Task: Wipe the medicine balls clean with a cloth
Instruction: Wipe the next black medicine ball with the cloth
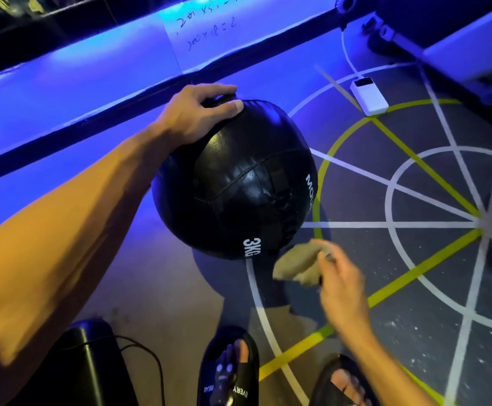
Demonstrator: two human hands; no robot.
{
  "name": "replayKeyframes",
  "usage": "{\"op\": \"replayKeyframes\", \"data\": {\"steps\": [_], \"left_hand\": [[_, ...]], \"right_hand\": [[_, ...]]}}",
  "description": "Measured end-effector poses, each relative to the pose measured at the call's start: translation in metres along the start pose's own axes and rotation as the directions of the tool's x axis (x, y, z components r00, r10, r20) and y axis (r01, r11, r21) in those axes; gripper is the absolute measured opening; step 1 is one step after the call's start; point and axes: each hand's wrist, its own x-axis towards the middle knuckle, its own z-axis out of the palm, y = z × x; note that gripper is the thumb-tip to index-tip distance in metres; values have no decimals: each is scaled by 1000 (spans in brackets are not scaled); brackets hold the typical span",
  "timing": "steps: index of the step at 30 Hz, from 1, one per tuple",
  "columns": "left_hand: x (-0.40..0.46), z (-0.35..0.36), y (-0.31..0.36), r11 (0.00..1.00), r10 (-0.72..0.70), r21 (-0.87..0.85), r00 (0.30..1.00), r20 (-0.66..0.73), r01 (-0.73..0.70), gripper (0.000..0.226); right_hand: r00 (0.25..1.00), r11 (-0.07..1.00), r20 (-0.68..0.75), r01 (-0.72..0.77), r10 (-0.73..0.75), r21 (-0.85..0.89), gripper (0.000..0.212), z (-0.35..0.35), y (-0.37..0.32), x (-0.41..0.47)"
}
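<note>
Gripping the top of the black medicine ball, the left hand holds it above the marked floor. The right hand pinches a blurred cloth just beside the ball's lower edge. A white power bank lies beyond; two sandals stand below.

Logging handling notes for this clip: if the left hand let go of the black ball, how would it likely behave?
The medicine ball is round, so it could roll. Its "3KG" print suggests it is heavy, probably settling quickly. The left hand grips its top; the textured skin looks grippy, not slippery.

One head-worn wide-angle view looks steeply down, close over the hands, seemingly toward the floor.
</note>
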Motion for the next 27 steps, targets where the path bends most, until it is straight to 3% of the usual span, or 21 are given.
{"op": "replayKeyframes", "data": {"steps": [2, 5, 8, 12, 16, 20, 23, 25, 27], "left_hand": [[-1, 1, 0, 1000, -7, -3, 999, -40, 7, 48], [-4, 1, 0, 1000, 2, 19, 997, -76, 0, 43], [-2, 1, 2, 999, 7, 37, 997, -75, -4, 42], [-2, 0, -1, 1000, -4, 22, 997, -72, 6, 43], [-5, -1, -3, 1000, -4, 22, 997, -80, 5, 42], [-7, 0, -3, 1000, -15, -6, 997, -79, 15, 42], [-7, 0, -2, 1000, -23, -18, 996, -82, 22, 41], [-6, 0, -3, 1000, -21, -13, 996, -82, 20, 42], [-4, 0, -3, 1000, -16, -7, 997, -77, 16, 44]], "right_hand": [[986, 993, -167, 30, -11, 110, 37, -15, -21, 21], [935, 977, -327, 182, -138, 107, 39, -29, -57, 46], [910, 939, -236, 342, -341, -41, 39, -10, -86, 59], [772, 757, -27, 614, -635, -223, 33, 26, -74, 57], [798, 779, -35, 576, -601, -247, 38, 25, -37, 42], [851, 828, 50, 521, -523, -209, 35, 12, -15, 27], [901, 904, -108, 406, -420, -133, 27, -1, -21, 31], [890, 925, -252, 369, -380, -92, 26, -3, -39, 43], [875, 903, -229, 423, -427, -67, 33, 5, -56, 53]]}}
